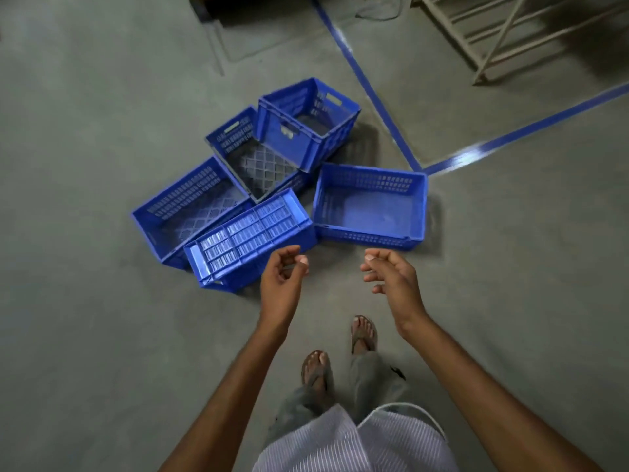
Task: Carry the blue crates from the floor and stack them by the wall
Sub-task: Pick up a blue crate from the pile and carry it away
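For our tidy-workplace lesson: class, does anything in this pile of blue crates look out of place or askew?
Yes. The nearest crate lies upside down, ribbed base up, and the deep crate sits askew on a mesh-floored crate.

Grey concrete floor [102, 97] carried 5 blue crates [269, 172], tightly clustered. Shallow crate [369, 212] sat upright at right, near junction of 2 blue tape lines [367, 83]. Overturned crate [245, 236] lay nearest, base up, against long open crate [183, 209] at left. Tall crate [306, 131] stood at back. Cream rack frame [493, 39] stood top right. 2 sandalled feet [363, 332] stood near cluster.
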Available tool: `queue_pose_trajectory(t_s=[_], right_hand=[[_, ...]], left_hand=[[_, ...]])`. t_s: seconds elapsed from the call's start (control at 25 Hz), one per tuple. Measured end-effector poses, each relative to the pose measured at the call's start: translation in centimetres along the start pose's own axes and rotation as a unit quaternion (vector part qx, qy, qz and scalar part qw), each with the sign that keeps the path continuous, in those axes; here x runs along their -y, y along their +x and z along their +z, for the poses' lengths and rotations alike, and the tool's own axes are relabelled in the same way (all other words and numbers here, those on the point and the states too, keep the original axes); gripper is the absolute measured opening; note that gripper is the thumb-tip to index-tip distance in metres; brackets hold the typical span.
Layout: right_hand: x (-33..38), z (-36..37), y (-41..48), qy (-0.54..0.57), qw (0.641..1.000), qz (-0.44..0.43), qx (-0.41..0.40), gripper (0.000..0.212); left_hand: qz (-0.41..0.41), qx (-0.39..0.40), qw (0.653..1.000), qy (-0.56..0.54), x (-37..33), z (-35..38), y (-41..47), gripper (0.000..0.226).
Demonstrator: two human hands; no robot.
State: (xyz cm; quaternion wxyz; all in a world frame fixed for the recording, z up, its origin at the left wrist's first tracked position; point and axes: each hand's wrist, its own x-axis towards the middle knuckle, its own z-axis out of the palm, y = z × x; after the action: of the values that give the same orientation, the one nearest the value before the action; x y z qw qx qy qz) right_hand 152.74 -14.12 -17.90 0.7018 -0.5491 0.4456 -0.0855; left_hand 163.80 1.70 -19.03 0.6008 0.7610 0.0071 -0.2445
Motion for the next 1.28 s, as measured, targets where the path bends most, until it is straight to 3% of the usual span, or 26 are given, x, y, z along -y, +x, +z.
queue_pose_trajectory(t_s=[0.12, 0.4, 0.56, 0.68, 0.8, 0.92, 1.0, 1.12, 1.24, 1.28], right_hand=[[-1.5, 4.2, 7.0, -0.042, 0.998, 0.037, 0.041, 0.014], [-10.0, 15.5, 19.6, -0.135, 0.981, 0.107, 0.089, 0.007], [-16.6, 20.3, 27.7, -0.186, 0.979, 0.066, 0.044, 0.018], [-21.5, 23.1, 33.9, -0.224, 0.972, 0.054, 0.039, 0.029], [-26.0, 25.1, 38.7, -0.167, 0.978, 0.129, -0.005, 0.033], [-27.8, 26.1, 43.0, 0.002, 0.969, 0.241, -0.045, 0.04], [-28.1, 26.0, 45.0, 0.076, 0.957, 0.274, -0.061, 0.048], [-28.0, 25.4, 45.8, 0.105, 0.949, 0.293, -0.046, 0.021], [-27.1, 24.8, 43.4, 0.108, 0.951, 0.29, -0.019, 0.014], [-26.7, 24.8, 42.2, 0.121, 0.951, 0.284, -0.019, 0.012]], left_hand=[[-0.038, -0.042, 0.998, -0.013, 2.4, -1.1, 5.4, 0.016], [-0.202, -0.157, 0.959, -0.119, 13.8, -5.9, 16.0, 0.015], [-0.262, -0.173, 0.931, -0.185, 21.1, -6.7, 22.9, 0.012], [-0.325, -0.187, 0.885, -0.275, 26.4, -5.7, 28.9, 0.022], [-0.357, -0.192, 0.848, -0.341, 30.8, -4.4, 34.5, 0.044], [-0.365, -0.212, 0.816, -0.395, 34.3, -3.6, 38.2, 0.056], [-0.366, -0.24, 0.795, -0.42, 35.6, -3.6, 39.3, 0.05], [-0.362, -0.244, 0.778, -0.452, 35.8, -4.0, 39.5, 0.034], [-0.35, -0.287, 0.782, -0.428, 34.0, -4.7, 38.1, 0.015], [-0.341, -0.33, 0.799, -0.37, 32.9, -4.9, 37.0, 0.024]])
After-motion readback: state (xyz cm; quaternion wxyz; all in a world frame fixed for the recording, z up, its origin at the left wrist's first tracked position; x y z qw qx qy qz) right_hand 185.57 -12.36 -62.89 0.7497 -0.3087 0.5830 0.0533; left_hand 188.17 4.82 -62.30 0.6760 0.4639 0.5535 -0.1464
